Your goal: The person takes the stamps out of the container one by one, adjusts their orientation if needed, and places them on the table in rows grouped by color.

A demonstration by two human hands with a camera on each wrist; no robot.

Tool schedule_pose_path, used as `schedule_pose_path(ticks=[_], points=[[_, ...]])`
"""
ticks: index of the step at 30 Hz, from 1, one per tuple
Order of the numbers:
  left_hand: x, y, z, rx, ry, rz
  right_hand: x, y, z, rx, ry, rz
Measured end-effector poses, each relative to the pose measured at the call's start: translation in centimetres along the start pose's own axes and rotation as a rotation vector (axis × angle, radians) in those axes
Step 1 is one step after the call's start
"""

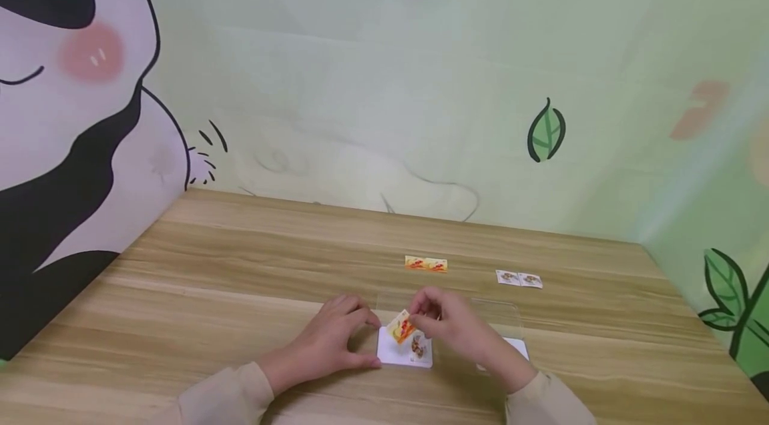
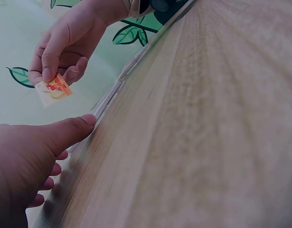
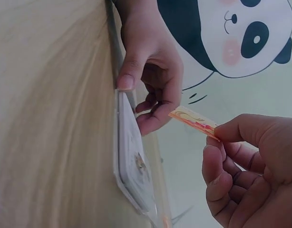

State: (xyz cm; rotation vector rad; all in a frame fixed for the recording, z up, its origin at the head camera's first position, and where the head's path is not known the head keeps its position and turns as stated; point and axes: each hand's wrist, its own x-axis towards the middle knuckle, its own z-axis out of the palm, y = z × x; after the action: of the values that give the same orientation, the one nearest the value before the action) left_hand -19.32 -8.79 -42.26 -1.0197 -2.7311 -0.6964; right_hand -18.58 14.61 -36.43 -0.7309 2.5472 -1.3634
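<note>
My right hand [image 1: 453, 325] pinches a small yellow and orange picture card [image 1: 401, 327] between thumb and fingertip, tilted above a white card [image 1: 396, 355]. In the right wrist view the small card [image 3: 194, 122] appears nearly edge-on. The white card is rectangular with rounded corners and bears a small brown picture [image 1: 419, 347] at its right side. My left hand [image 1: 336, 338] holds the white card's left end, thumb at the near corner and fingers at the far corner. In the left wrist view that thumb [image 2: 74, 130] lies along the edge.
Clear plastic [image 1: 495, 308] lies flat around the white card. Another white card [image 1: 518, 347] is partly hidden under my right forearm. Farther back on the wooden table [image 1: 270, 245] lie two joined yellow-orange picture cards [image 1: 426, 264] and two joined white picture cards [image 1: 519, 279]. A painted wall [image 1: 312, 111] stands behind.
</note>
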Motion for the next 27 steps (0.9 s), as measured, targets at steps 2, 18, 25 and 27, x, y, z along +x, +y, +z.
schedule_pose_path(ticks=[2, 18, 25, 27], points=[[0.0, 0.0, 0.0, 0.005, 0.003, 0.005, 0.0, 0.0, -0.3, 0.007, 0.001, -0.005], [-0.1, 0.1, 0.0, 0.027, 0.017, 0.025, -0.1, 0.8, -2.4, 0.054, 0.046, 0.023], [0.0, 0.2, 0.0, 0.02, 0.0, 0.007, 0.5, 1.3, -3.6, 0.078, 0.14, 0.131], [0.0, 0.2, -0.1, 0.018, -0.002, 0.004, 0.7, 1.3, -4.0, 0.079, 0.171, 0.152]])
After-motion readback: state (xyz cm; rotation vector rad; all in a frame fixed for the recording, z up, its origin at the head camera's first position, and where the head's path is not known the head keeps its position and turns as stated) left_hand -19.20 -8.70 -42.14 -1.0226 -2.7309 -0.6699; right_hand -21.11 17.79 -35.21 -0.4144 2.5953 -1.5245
